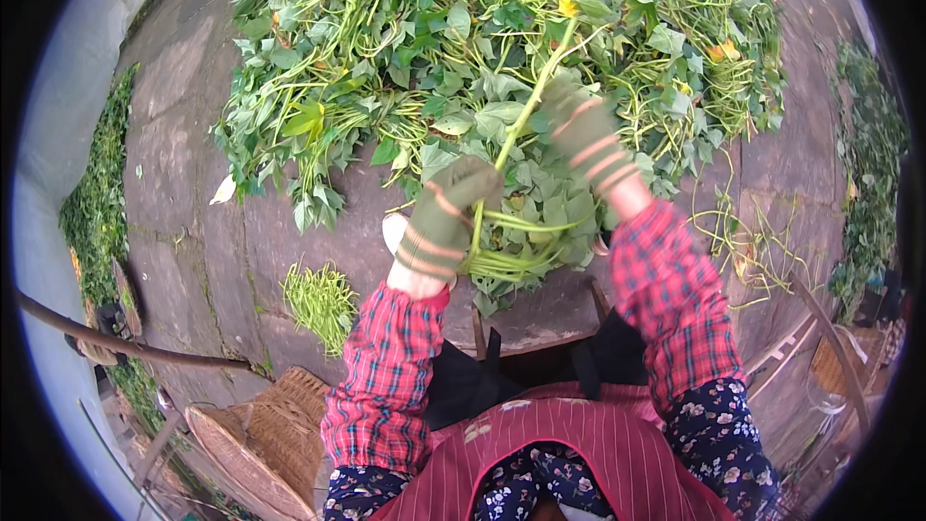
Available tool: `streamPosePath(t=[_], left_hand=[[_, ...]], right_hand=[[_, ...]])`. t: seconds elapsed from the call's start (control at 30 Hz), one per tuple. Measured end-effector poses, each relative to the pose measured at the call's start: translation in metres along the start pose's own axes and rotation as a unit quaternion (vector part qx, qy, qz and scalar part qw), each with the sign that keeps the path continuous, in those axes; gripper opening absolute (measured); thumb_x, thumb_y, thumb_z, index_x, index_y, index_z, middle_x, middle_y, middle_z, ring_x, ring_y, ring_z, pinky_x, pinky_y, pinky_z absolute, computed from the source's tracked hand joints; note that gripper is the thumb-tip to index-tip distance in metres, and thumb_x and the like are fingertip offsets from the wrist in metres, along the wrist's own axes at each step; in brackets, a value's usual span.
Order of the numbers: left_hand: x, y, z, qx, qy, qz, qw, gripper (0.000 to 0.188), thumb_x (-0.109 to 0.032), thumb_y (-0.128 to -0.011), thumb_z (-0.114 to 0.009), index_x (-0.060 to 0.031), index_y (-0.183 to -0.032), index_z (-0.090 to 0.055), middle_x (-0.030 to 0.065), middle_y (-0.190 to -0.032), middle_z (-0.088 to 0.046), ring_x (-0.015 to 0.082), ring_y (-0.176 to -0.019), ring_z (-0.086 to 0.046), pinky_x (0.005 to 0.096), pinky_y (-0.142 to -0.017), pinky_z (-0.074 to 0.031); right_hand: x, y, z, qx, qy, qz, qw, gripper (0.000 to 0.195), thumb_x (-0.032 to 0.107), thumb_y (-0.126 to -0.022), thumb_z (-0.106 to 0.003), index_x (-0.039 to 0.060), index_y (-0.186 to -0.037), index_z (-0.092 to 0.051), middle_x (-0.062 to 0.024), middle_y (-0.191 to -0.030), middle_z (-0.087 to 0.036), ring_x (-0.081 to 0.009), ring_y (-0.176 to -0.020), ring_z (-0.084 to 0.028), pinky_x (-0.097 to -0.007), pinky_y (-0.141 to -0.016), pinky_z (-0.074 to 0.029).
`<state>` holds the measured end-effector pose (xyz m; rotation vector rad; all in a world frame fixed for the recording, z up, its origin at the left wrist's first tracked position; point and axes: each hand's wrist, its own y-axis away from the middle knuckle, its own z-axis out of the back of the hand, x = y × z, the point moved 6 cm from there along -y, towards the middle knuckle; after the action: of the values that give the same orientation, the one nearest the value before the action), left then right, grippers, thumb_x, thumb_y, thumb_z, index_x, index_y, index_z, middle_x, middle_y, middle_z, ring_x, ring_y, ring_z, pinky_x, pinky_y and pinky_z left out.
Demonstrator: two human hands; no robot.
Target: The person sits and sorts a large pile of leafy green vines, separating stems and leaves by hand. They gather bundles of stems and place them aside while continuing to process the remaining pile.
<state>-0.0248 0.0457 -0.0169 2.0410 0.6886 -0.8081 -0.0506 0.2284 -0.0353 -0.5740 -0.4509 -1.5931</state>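
Note:
My left hand (452, 213), in a green knitted glove with orange stripes, is closed around a thick, pale green vine stem (522, 119). Upward from that fist the stem slants towards the heap, with a yellow leaf (568, 4) near its far end. Several leafstalks (517, 260) hang below the fist. Blurred by motion, my right hand (584, 134) wears a matching glove and is just right of the stem; its fingers are unclear. Beneath both hands lie broad green leaves (550, 210), in front of a large heap of leafy vines (405, 36), apparently sweet potato.
A small pile of cut stalks (320, 307) lies on the stone paving (224, 253), left of me. Loose bare vines (752, 246) are scattered at right. A woven bamboo basket (268, 434) rests at lower left, near a wooden pole (145, 349). Plants (868, 159) line the right edge.

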Motion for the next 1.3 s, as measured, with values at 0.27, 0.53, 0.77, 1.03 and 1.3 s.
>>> streamPosePath(t=[0.27,0.53,0.77,1.03,1.3], left_hand=[[0.002,-0.005,0.039,-0.113,0.173,-0.037,0.978,0.016,-0.017,-0.086,-0.06,-0.0046,-0.093,-0.055,0.0012,-0.079,-0.054,0.0119,-0.071,-0.052,0.0257,-0.064,-0.043],[0.007,-0.017,0.041,-0.115,0.131,-0.074,0.982,0.014,-0.015,-0.086,-0.06,-0.0033,-0.094,-0.058,0.0026,-0.081,-0.059,0.0091,-0.068,-0.052,0.0228,-0.065,-0.042],[-0.015,-0.014,0.029,-0.169,-0.328,-0.202,0.907,0.025,-0.019,-0.083,-0.062,0.0025,-0.096,-0.061,0.0062,-0.086,-0.062,0.0124,-0.075,-0.056,0.0238,-0.067,-0.045],[-0.011,-0.01,0.017,-0.085,-0.304,-0.13,0.94,0.023,-0.02,-0.084,-0.059,0.0016,-0.091,-0.062,0.0037,-0.076,-0.059,0.0094,-0.068,-0.052,0.0232,-0.065,-0.043],[0.006,-0.007,0.006,0.044,-0.084,-0.037,0.995,0.026,-0.025,-0.089,-0.051,-0.0007,-0.083,-0.056,-0.0012,-0.066,-0.049,0.0072,-0.061,-0.045,0.0242,-0.062,-0.042]], right_hand=[[0.057,0.021,-0.027,0.224,-0.305,-0.005,0.926,0.019,0.017,-0.077,-0.065,0.0018,-0.088,-0.06,-0.0062,-0.075,-0.06,-0.0138,-0.069,-0.055,-0.028,-0.065,-0.045],[0.057,0.034,-0.041,0.244,-0.288,0.007,0.926,0.036,0.021,-0.074,-0.067,0.0026,-0.105,-0.062,-0.0157,-0.084,-0.066,-0.0219,-0.074,-0.062,-0.0321,-0.069,-0.048],[0.036,0.019,-0.023,0.115,-0.339,-0.069,0.931,0.031,0.02,-0.078,-0.063,0.0013,-0.102,-0.062,-0.0118,-0.074,-0.063,-0.0149,-0.065,-0.058,-0.0294,-0.062,-0.046],[0.04,0.02,-0.009,0.159,-0.372,-0.038,0.914,0.031,0.017,-0.079,-0.064,0.0019,-0.105,-0.063,-0.0089,-0.087,-0.066,-0.0121,-0.077,-0.059,-0.0274,-0.069,-0.047],[0.041,0.019,0.007,0.091,-0.254,0.047,0.962,0.023,0.004,-0.077,-0.062,0.003,-0.099,-0.063,-0.0116,-0.086,-0.066,-0.0194,-0.081,-0.064,-0.03,-0.073,-0.05]])
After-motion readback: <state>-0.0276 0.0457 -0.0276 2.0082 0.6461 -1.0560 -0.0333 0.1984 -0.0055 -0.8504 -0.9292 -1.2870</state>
